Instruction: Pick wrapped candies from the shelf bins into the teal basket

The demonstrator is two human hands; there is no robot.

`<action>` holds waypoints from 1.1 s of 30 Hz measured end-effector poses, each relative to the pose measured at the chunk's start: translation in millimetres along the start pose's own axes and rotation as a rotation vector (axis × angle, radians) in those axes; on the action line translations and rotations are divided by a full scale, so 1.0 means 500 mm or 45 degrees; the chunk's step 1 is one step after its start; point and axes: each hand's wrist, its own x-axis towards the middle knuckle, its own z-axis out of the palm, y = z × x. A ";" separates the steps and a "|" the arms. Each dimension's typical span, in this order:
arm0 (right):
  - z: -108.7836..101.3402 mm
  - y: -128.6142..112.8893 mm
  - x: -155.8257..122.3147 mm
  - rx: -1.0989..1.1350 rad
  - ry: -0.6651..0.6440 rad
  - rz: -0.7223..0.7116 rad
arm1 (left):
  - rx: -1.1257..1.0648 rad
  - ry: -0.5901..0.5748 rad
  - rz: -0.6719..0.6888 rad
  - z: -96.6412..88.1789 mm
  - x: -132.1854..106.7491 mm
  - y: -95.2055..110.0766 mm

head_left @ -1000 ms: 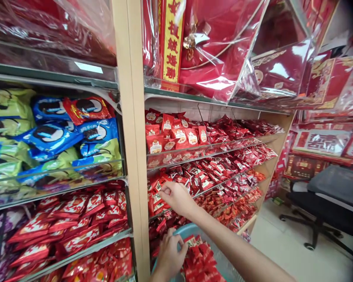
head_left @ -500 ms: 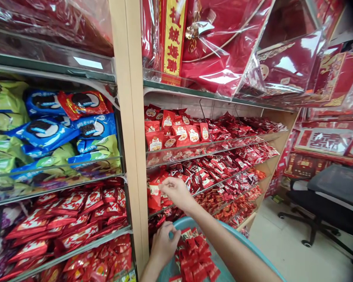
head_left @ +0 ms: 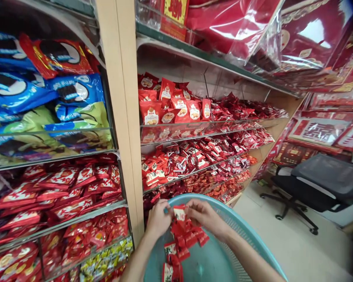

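Observation:
A large teal plastic basket (head_left: 223, 209) with a perforated wall is in front of me, below the shelves. My left hand (head_left: 159, 220) is closed at its near-left rim; a bit of teal shows between the fingers. Over the basket, my right hand (head_left: 207, 217) pinches a small red snack packet (head_left: 179, 214) with a pale label and dark characters. Beneath it lie several similar red packets (head_left: 184, 244) in a loose heap. The shelf just behind the basket holds more packets of this kind (head_left: 154, 172).
A wooden upright (head_left: 126, 117) divides the shelving. Blue cookie packs (head_left: 76, 89) and red packets (head_left: 67, 178) fill the left shelves. Clear front strips edge the shelves. Red gift bags (head_left: 223, 27) stand above. A black office chair (head_left: 317, 184) is at the right on the tiled floor.
My right hand has come down from the shelf to the basket with a red packet. My left hand stays at the rim. The camera view has tilted lower, showing more of the basket.

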 end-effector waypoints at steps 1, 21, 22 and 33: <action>0.003 0.025 -0.006 -0.033 -0.024 0.047 | 0.011 0.006 -0.019 0.003 0.001 0.001; 0.144 0.156 -0.002 -1.465 0.189 0.106 | 0.137 -0.050 -0.021 0.008 0.011 0.020; 0.140 0.155 0.000 -1.413 0.181 0.084 | 0.137 -0.053 -0.020 0.006 0.010 0.020; 0.082 0.132 -0.038 -1.480 -0.031 0.207 | 0.124 -0.091 0.026 0.004 0.017 0.027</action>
